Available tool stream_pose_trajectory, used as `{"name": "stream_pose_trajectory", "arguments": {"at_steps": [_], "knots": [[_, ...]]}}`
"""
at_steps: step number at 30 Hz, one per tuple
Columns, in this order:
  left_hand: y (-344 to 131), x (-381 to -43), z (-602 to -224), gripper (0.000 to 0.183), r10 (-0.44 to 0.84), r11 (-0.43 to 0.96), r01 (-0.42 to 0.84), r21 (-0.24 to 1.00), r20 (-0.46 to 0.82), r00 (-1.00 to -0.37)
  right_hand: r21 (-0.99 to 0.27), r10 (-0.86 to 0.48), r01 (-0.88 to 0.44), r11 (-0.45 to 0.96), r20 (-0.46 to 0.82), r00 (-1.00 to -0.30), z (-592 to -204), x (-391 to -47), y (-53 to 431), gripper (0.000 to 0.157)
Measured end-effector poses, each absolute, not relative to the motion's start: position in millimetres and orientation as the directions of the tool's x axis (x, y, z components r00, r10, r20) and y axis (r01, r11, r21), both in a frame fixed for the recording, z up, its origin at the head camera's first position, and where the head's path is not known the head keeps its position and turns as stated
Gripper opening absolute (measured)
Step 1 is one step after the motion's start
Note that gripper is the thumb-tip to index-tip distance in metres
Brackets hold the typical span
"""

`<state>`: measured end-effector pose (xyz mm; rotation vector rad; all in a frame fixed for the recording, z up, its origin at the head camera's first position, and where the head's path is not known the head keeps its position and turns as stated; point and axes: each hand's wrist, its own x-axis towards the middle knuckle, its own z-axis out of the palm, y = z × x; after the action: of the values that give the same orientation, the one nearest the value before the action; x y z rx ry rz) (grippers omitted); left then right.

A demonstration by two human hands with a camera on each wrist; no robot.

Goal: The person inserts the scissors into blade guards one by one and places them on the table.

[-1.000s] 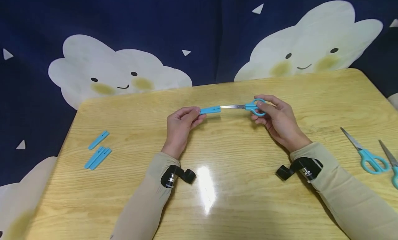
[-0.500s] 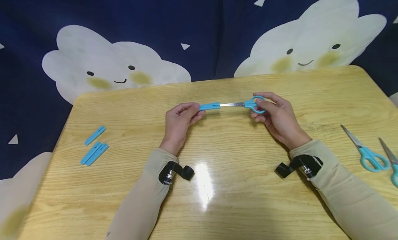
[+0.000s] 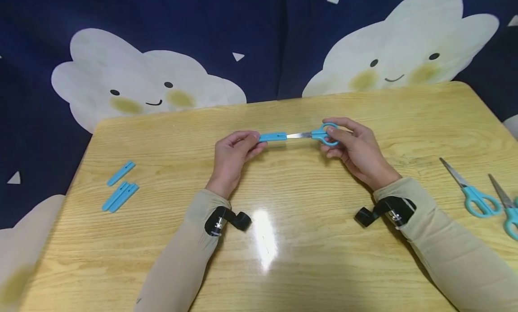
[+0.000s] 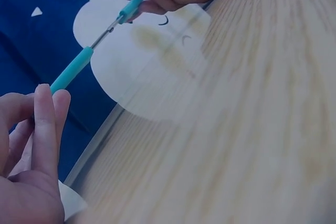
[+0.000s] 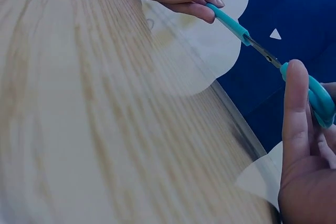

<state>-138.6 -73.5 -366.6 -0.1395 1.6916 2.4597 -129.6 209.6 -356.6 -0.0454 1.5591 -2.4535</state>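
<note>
Across the background hangs dark blue cloth (image 3: 265,42) printed with smiling white clouds (image 3: 141,73). Before it stands a glossy wood-grain table (image 3: 315,190), its far corners rounded, glare (image 3: 265,240) streaking its middle. Above it, the right hand (image 3: 360,150) grips scissors (image 3: 313,135) by the handles; more scissors (image 3: 471,193) lie farther right. The left hand (image 3: 232,159) pinches a blue sheath (image 3: 273,137) around the blade tips; three loose sheaths (image 3: 120,173) lie leftward.
</note>
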Motion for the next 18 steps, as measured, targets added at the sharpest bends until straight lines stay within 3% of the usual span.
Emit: {"name": "stream_pose_trajectory", "arguments": {"at_steps": [12, 18], "knots": [[-70.2, -137.1, -365.7, 0.029, 0.101, -0.322, -0.187, 0.928, -0.163, -0.981, -0.907, -0.238, 0.206, -0.368, -0.122, -0.963, -359.0, -130.4, 208.4, 0.044], [-70.2, -136.8, -365.4, 0.031, 0.103, -0.319, -0.191, 0.928, -0.166, -0.981, -0.895, -0.275, 0.235, -0.379, -0.134, -0.952, -357.0, -130.7, 208.8, 0.054]]}}
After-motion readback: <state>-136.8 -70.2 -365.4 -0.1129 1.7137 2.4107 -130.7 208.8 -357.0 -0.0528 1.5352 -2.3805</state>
